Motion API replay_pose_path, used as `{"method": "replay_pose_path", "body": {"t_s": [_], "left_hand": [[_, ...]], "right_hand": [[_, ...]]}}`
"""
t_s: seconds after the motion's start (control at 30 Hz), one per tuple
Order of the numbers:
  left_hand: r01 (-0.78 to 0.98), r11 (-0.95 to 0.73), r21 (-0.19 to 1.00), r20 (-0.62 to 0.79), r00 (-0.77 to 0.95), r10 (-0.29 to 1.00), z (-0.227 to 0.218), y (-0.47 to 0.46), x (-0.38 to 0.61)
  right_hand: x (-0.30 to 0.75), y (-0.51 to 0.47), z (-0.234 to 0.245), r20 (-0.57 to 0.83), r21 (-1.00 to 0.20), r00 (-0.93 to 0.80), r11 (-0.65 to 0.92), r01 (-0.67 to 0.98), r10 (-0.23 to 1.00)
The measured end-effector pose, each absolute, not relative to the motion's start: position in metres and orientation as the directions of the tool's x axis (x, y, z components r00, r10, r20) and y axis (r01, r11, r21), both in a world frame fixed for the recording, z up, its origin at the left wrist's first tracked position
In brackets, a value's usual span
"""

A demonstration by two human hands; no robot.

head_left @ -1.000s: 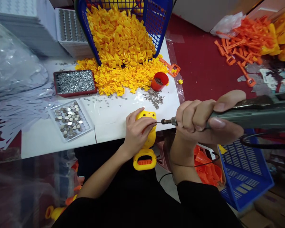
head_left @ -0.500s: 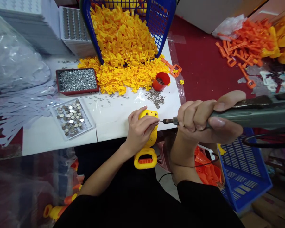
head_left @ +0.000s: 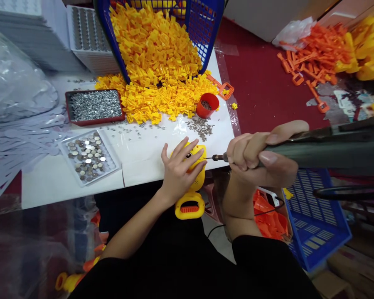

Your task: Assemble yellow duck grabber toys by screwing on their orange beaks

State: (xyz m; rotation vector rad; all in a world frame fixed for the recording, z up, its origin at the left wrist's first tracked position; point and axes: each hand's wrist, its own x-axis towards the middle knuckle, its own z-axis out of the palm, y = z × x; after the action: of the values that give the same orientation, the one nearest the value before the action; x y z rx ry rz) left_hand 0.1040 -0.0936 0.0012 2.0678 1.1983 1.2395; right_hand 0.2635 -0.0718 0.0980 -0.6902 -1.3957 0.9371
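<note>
Nothing in view can be read: no words, labels, brands or numbers. The yellow toy (head_left: 195, 176) under the left hand (head_left: 177, 174) bears only a small dark mark, perhaps a printed eye. Colourful printed sheets (head_left: 352, 101), well beyond the right hand (head_left: 255, 158) gripping the electric screwdriver (head_left: 330, 147), are too blurred to read.

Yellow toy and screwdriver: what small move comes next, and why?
Probably ease the electric screwdriver into the yellow toy: the left hand lies flat on it, and the bit, gripped by the right hand, points at its side.
</note>
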Motion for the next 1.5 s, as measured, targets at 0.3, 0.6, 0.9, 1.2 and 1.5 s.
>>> {"method": "replay_pose_path", "body": {"t_s": [0.3, 0.6, 0.9, 1.2, 1.5], "left_hand": [[0.425, -0.553, 0.716, 0.523, 0.198, 0.829, -0.005, -0.094, 0.108], [0.302, -0.632, 0.714, 0.609, 0.178, 0.773, -0.01, -0.091, 0.107], [0.298, -0.628, 0.718, 0.603, 0.182, 0.776, -0.008, -0.087, 0.103], [0.294, -0.613, 0.733, 0.592, 0.165, 0.788, -0.008, -0.091, 0.102], [0.345, -0.669, 0.658, 0.622, 0.25, 0.742, -0.01, -0.101, 0.098]], "right_hand": [[0.26, -0.074, 0.094, 0.469, -0.873, -0.097, 0.444, -0.199, 0.878], [0.244, -0.072, 0.087, 0.537, -0.82, -0.053, 0.507, -0.266, 0.842], [0.241, -0.062, 0.088, 0.511, -0.84, -0.225, 0.427, -0.334, 0.83], [0.262, -0.05, 0.09, 0.475, -0.814, 0.379, 0.56, -0.154, 0.794], [0.387, -0.059, 0.104, 0.358, -0.917, 0.863, 0.309, 0.253, 0.356]]}}
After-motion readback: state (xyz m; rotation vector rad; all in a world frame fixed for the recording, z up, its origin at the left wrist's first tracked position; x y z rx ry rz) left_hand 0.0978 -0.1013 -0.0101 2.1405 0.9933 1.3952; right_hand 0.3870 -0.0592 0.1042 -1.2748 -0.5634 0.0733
